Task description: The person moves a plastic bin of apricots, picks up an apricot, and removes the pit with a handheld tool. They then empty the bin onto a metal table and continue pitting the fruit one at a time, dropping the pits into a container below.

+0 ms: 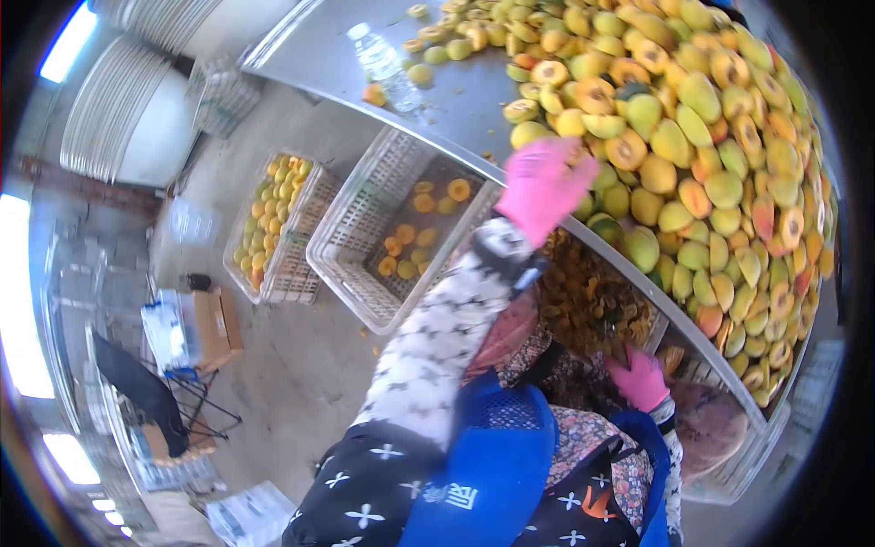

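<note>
My left hand (547, 187), in a pink glove, is at the metal table's edge beside the heap of yellow-green and orange fruit (674, 146). Its fingers are curled, with a bit of yellow fruit showing between them. Lower down, my right hand (640, 378), also pink-gloved, is closed over a crate of brown and orange scraps (592, 296). What it holds is too small and dark to make out. Many fruits in the heap are halved, some with stones showing.
A plastic bottle (385, 66) lies on the metal table (319, 46). Left of the table are a crate with a few fruit halves (351, 205) and a fuller crate (305, 219). Farther left are a cardboard box (217, 326), a folding chair (141, 387) and stacked white trays (118, 109).
</note>
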{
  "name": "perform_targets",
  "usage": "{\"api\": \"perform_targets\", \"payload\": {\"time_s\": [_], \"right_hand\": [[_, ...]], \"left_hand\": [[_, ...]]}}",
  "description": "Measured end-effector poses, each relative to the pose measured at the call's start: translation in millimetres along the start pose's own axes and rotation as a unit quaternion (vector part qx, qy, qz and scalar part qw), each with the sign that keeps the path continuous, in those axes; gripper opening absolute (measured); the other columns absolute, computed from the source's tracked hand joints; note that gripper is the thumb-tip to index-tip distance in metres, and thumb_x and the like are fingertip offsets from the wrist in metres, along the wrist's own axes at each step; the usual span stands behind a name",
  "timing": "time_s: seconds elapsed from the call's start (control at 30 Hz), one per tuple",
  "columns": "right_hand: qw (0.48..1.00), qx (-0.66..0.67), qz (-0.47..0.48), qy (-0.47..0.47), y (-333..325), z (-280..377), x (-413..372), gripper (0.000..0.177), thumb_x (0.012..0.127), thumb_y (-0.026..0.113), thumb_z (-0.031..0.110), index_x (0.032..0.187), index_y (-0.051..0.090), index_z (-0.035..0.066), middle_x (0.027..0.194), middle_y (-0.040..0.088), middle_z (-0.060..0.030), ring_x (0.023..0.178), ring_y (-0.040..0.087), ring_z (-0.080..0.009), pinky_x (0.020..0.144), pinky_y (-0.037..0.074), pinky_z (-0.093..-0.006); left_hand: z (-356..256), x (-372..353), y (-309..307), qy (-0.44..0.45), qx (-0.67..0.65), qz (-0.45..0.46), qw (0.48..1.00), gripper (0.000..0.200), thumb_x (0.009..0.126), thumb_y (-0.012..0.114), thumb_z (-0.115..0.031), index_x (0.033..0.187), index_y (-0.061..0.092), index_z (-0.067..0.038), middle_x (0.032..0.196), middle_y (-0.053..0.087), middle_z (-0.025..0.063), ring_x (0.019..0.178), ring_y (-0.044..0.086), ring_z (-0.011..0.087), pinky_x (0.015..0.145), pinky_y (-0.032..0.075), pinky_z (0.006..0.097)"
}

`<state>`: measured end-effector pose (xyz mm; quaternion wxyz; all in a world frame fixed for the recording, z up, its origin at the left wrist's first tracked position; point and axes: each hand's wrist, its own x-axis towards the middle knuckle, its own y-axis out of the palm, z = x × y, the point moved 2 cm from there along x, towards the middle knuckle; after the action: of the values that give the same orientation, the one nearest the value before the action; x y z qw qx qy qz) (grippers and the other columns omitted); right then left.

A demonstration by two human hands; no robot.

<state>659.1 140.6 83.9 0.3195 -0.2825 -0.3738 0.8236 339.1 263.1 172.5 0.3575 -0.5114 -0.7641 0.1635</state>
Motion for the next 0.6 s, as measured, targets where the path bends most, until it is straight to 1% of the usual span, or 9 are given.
{"api": "perform_targets", "payload": {"time_s": [0.03,0.07,0.13,0.3,0.4,0.47,0.5,0.53,0.6], "right_hand": [[0.999,0.016,0.005,0.034,8,-4,1,0.021,0.083,0.066,0.018,0.104,0.066,0.012,0.100,0.062,-0.0185,0.080,0.063,-0.0364,0.064,0.052,-0.0433],[1.000,0.006,0.003,0.019,10,-7,1,0.021,0.084,0.066,0.019,0.103,0.065,0.011,0.099,0.062,-0.0186,0.079,0.063,-0.0362,0.064,0.052,-0.0432],[1.000,-0.014,-0.001,-0.009,15,-11,2,0.020,0.085,0.065,0.020,0.102,0.065,0.009,0.096,0.062,-0.0187,0.078,0.063,-0.0357,0.063,0.052,-0.0429],[0.990,0.047,0.050,0.123,17,-15,1,0.027,0.086,0.066,0.024,0.110,0.065,0.011,0.107,0.063,-0.0198,0.087,0.065,-0.0372,0.072,0.054,-0.0436],[0.997,-0.003,0.032,0.068,12,1,2,0.029,0.085,0.067,0.023,0.112,0.065,0.015,0.111,0.064,-0.0201,0.091,0.065,-0.0374,0.077,0.054,-0.0435],[0.999,-0.011,0.018,0.027,1,11,-4,0.028,0.086,0.067,0.023,0.112,0.065,0.017,0.110,0.064,-0.0208,0.091,0.065,-0.0375,0.078,0.054,-0.0437],[1.000,0.017,0.004,0.021,-5,15,-3,0.026,0.086,0.067,0.022,0.112,0.066,0.018,0.108,0.064,-0.0211,0.091,0.065,-0.0375,0.077,0.054,-0.0439],[0.992,0.118,-0.020,0.033,-11,23,2,0.023,0.087,0.066,0.023,0.108,0.063,0.013,0.093,0.062,-0.0155,0.077,0.061,-0.0294,0.066,0.049,-0.0385],[0.943,0.320,-0.074,0.042,-25,39,11,0.025,0.089,0.064,0.025,0.101,0.059,0.004,0.062,0.058,-0.0042,0.048,0.054,-0.0131,0.044,0.039,-0.0277]], "left_hand": [[-5,8,14,0.017,0.054,0.019,0.998,0.042,0.088,0.060,-0.038,0.104,0.067,0.000,0.095,0.069,0.0155,0.087,0.066,0.0299,0.075,0.051,0.0418],[6,15,34,-0.055,0.094,0.114,0.987,0.039,0.085,0.059,-0.039,0.102,0.067,-0.005,0.095,0.068,0.0150,0.088,0.064,0.0323,0.079,0.050,0.0421],[14,4,57,-0.015,0.232,0.039,0.972,0.038,0.085,0.056,-0.040,0.107,0.066,-0.011,0.107,0.065,0.0126,0.105,0.058,0.0307,0.097,0.040,0.0472],[30,17,19,-0.099,0.170,0.179,0.964,0.043,0.084,0.054,-0.038,0.118,0.061,-0.013,0.110,0.063,0.0105,0.112,0.056,0.0313,0.097,0.039,0.0480],[52,17,27,-0.029,0.191,0.182,0.964,0.039,0.081,0.058,-0.027,0.117,0.061,-0.011,0.106,0.064,0.0119,0.102,0.060,0.0318,0.088,0.048,0.0424],[42,21,5,-0.047,0.034,0.190,0.980,0.038,0.080,0.062,-0.017,0.117,0.061,-0.010,0.104,0.065,0.0098,0.098,0.062,0.0263,0.085,0.050,0.0348],[29,19,-7,-0.115,-0.115,0.156,0.974,0.037,0.080,0.063,-0.013,0.117,0.062,-0.010,0.111,0.064,0.0093,0.103,0.061,0.0235,0.086,0.049,0.0327],[12,5,-17,-0.184,-0.258,0.130,0.939,0.037,0.080,0.064,-0.008,0.117,0.062,-0.009,0.118,0.062,0.0088,0.107,0.059,0.0206,0.087,0.049,0.0307],[-2,-16,-11,-0.065,-0.470,0.092,0.875,0.041,0.078,0.064,0.003,0.116,0.062,-0.010,0.133,0.052,0.0101,0.117,0.053,0.0190,0.090,0.048,0.0294]]}}
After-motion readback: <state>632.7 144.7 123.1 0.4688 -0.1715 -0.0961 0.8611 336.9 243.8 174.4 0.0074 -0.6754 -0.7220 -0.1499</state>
